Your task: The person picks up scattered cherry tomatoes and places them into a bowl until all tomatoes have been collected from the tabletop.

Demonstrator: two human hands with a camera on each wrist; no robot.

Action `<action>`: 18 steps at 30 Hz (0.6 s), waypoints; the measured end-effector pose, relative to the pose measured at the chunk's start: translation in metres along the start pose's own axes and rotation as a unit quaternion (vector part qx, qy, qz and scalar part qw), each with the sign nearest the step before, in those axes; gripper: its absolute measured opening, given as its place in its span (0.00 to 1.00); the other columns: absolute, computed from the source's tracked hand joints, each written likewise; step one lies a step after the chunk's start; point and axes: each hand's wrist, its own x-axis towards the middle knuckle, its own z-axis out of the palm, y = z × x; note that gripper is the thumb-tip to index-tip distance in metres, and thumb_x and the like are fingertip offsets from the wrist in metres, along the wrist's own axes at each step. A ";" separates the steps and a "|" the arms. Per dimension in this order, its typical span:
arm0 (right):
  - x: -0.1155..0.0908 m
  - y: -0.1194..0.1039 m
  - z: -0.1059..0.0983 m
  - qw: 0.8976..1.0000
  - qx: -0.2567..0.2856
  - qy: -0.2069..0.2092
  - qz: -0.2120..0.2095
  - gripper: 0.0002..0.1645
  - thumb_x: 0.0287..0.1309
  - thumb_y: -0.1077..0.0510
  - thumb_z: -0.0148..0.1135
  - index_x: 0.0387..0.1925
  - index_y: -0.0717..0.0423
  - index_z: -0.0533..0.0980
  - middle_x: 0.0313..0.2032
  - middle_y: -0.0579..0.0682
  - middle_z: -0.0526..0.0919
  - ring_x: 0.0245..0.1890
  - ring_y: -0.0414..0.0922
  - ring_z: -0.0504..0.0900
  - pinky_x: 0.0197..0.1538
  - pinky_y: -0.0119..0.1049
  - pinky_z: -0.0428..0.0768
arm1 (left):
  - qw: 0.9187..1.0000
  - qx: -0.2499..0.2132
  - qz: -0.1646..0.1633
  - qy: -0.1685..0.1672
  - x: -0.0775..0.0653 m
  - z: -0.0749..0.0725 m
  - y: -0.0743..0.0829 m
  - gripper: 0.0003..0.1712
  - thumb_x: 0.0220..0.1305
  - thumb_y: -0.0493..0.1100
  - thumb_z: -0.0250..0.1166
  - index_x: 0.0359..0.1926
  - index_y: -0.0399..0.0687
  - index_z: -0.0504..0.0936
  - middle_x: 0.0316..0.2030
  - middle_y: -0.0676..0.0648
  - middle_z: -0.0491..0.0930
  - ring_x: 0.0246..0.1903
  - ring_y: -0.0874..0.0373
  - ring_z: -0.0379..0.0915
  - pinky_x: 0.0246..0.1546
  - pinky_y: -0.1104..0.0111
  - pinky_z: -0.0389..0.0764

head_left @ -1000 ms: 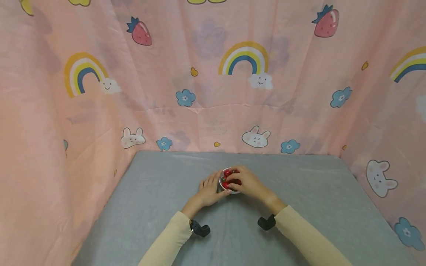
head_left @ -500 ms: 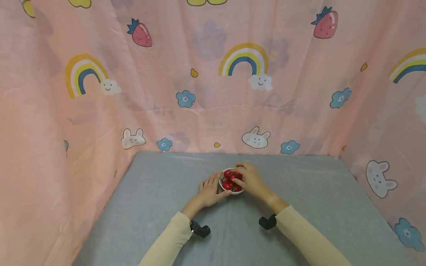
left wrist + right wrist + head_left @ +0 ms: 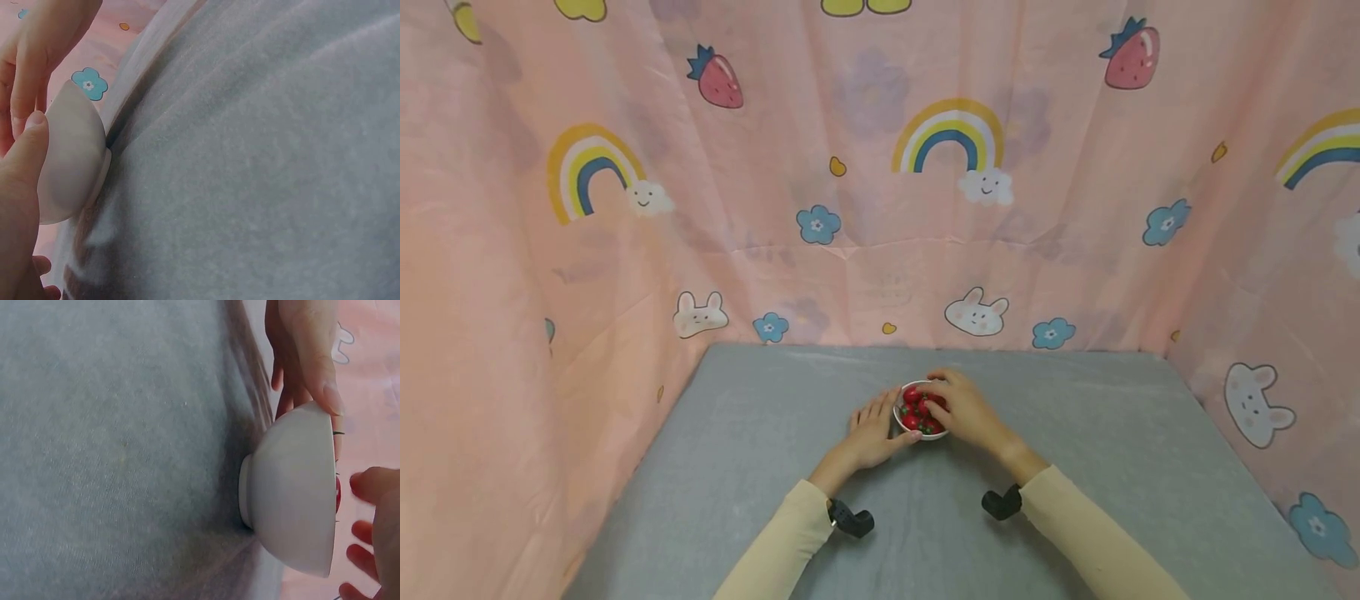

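A white bowl (image 3: pixel 290 494) stands on the grey cloth, holding several small glossy red cherry tomatoes (image 3: pixel 912 396) with green stem tops. My left hand (image 3: pixel 871 433) lies against the bowl's left side, its fingers stretched out and its thumb (image 3: pixel 30 147) on the near rim. Over the right part of the bowl hovers my right hand (image 3: pixel 966 408), fingers spread and slightly bent. In the right wrist view, a gap shows between these right fingers (image 3: pixel 375 484) and the tomatoes, with nothing held. The right hand hides some tomatoes in the head view.
A grey cloth (image 3: pixel 760 417) covers the table. Pink patterned curtains (image 3: pixel 880 275) hang at the back and on both sides. Each wrist carries a black camera mount, one on the left (image 3: pixel 852 518) and one on the right (image 3: pixel 1002 502).
My right hand has drawn back a little to the right from over the bowl's middle, baring more tomatoes. My left hand and the bowl stay in place.
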 end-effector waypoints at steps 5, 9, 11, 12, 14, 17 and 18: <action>0.000 0.001 0.002 1.000 -0.008 0.007 0.012 0.11 0.61 0.53 0.68 0.44 0.50 0.85 0.55 0.57 0.80 0.57 0.55 0.75 0.63 0.58 0.73 | 1.000 -0.004 0.005 0.005 -0.001 0.000 0.000 0.56 0.63 0.76 0.51 0.79 0.56 0.41 0.77 0.37 0.51 0.75 0.35 0.48 0.69 0.38 0.49; 0.000 0.002 0.003 1.000 -0.019 0.006 -0.006 0.09 0.60 0.54 0.68 0.42 0.48 0.86 0.54 0.57 0.80 0.57 0.55 0.75 0.62 0.58 0.73 | 1.000 -0.002 0.005 0.005 0.000 0.001 0.000 0.56 0.63 0.76 0.51 0.79 0.56 0.41 0.77 0.37 0.52 0.75 0.36 0.48 0.69 0.39 0.49; -0.001 0.002 0.003 1.000 -0.016 0.006 -0.011 0.09 0.60 0.54 0.68 0.43 0.48 0.86 0.54 0.57 0.80 0.57 0.55 0.75 0.62 0.58 0.73 | 1.000 0.001 0.002 0.001 0.000 0.001 0.000 0.56 0.63 0.77 0.51 0.80 0.57 0.40 0.77 0.38 0.50 0.75 0.36 0.47 0.70 0.39 0.48; -0.001 0.001 0.003 1.000 -0.015 0.005 -0.011 0.10 0.60 0.54 0.68 0.43 0.47 0.86 0.54 0.56 0.80 0.57 0.54 0.75 0.62 0.59 0.73 | 1.000 0.002 0.001 0.000 0.001 0.002 0.000 0.56 0.63 0.77 0.51 0.80 0.57 0.40 0.77 0.38 0.50 0.75 0.36 0.47 0.70 0.39 0.48; -0.002 0.000 0.003 1.000 -0.008 0.003 -0.010 0.11 0.60 0.52 0.69 0.44 0.47 0.85 0.55 0.55 0.80 0.58 0.54 0.75 0.62 0.58 0.73 | 1.000 0.002 0.001 0.000 0.001 0.001 0.000 0.55 0.64 0.76 0.52 0.80 0.57 0.40 0.77 0.38 0.50 0.75 0.36 0.47 0.70 0.39 0.49; -0.004 -0.002 0.003 1.000 -0.002 -0.005 -0.008 0.16 0.58 0.49 0.71 0.47 0.48 0.84 0.57 0.54 0.79 0.60 0.54 0.75 0.63 0.59 0.73 | 1.000 0.003 0.002 0.001 0.000 0.000 0.000 0.55 0.64 0.74 0.53 0.80 0.56 0.40 0.77 0.37 0.50 0.75 0.36 0.47 0.70 0.38 0.49; -0.004 -0.003 0.003 1.000 -0.003 -0.008 -0.007 0.17 0.57 0.48 0.71 0.48 0.48 0.84 0.57 0.54 0.78 0.60 0.54 0.75 0.63 0.58 0.73 | 1.000 0.002 0.003 0.003 0.000 0.000 0.001 0.54 0.65 0.73 0.54 0.80 0.56 0.41 0.77 0.37 0.51 0.75 0.36 0.47 0.69 0.38 0.50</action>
